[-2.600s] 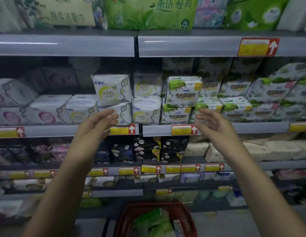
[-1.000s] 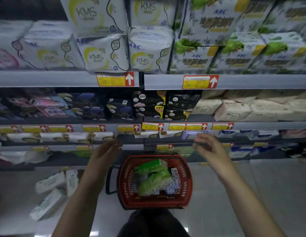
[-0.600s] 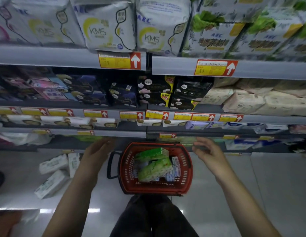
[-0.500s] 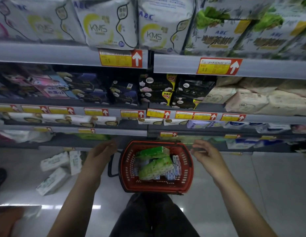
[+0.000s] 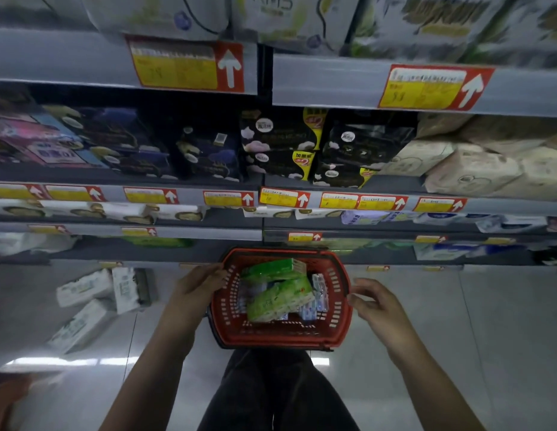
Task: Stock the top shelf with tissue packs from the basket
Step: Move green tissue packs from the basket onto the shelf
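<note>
Below, basket (image 5: pixel 280 337) holds green tissue packs (image 5: pixel 278 301) — left hand (image 5: pixel 198 284), right hand (image 5: pixel 373 303): each grip spread.

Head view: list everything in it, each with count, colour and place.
basket: one, red, on the floor before the shelves
green tissue packs: two, green, on top inside the basket
small packs: count hidden, blue and white, under the green ones
floor packs: three, white, on the floor left of the basket
dark packs: several, black and dark blue, shelf below the largest tags
pale packs: several, beige, same shelf, right end
price tags: many, yellow and red, on shelf edges
trousers: dark, below the basket
left grip: one, at the basket's left rim, empty
right grip: one, beside the right rim, empty
</note>
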The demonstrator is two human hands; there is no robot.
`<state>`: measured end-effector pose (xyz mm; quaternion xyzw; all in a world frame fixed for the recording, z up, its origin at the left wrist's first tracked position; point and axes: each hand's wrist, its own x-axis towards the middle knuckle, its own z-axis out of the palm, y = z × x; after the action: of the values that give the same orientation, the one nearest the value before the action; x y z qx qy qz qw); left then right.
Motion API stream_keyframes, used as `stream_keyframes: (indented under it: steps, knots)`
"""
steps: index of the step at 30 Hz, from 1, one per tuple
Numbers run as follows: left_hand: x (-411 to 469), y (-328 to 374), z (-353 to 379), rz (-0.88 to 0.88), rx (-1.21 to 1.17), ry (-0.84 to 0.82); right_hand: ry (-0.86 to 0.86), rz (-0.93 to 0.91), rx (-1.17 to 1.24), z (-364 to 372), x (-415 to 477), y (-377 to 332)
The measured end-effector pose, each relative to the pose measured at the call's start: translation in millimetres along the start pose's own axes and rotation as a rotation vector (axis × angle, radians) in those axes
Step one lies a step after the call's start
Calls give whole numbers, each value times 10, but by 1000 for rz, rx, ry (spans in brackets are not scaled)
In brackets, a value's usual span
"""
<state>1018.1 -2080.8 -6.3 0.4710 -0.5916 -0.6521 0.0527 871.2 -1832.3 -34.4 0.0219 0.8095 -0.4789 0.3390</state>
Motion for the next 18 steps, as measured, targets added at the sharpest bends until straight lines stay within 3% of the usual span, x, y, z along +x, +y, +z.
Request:
stream_keyframes:
  steps: [9,18]
  knots:
    - [281,-456,62,-83,66,-53,59,140,115,177,250,494]
    - [633,-1169,86,-206,124,-41,74,173,14,226,625,1100]
